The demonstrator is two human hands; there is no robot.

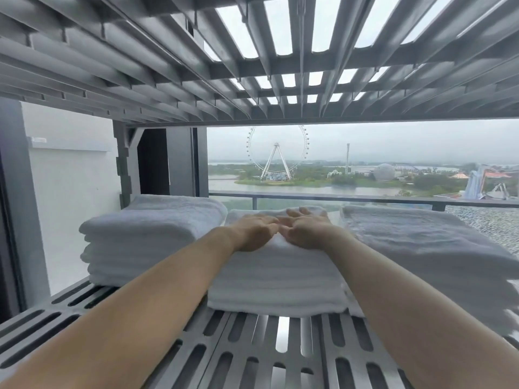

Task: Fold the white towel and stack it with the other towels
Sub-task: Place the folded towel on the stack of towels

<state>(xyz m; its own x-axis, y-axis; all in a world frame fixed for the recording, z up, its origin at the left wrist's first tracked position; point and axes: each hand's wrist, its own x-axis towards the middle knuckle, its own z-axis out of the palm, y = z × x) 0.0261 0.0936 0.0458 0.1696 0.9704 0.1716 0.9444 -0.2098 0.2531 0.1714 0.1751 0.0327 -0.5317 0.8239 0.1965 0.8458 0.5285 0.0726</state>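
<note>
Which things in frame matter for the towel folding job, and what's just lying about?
In the job: left hand, right hand, both pressing on the middle towel stack; left towel stack; right towel stack; slotted shelf under them.
Just there: upper shelf, balcony railing, Ferris wheel outside.

Light: soft grey daylight from the overcast sky [393, 141], also through the slots of the upper shelf [280, 32].
Shadows: weak and soft under the middle towel stack [275, 276].
Blur: the right towel stack [421, 242] looks smeared.
Edges: shelf lines bend outward.
</note>
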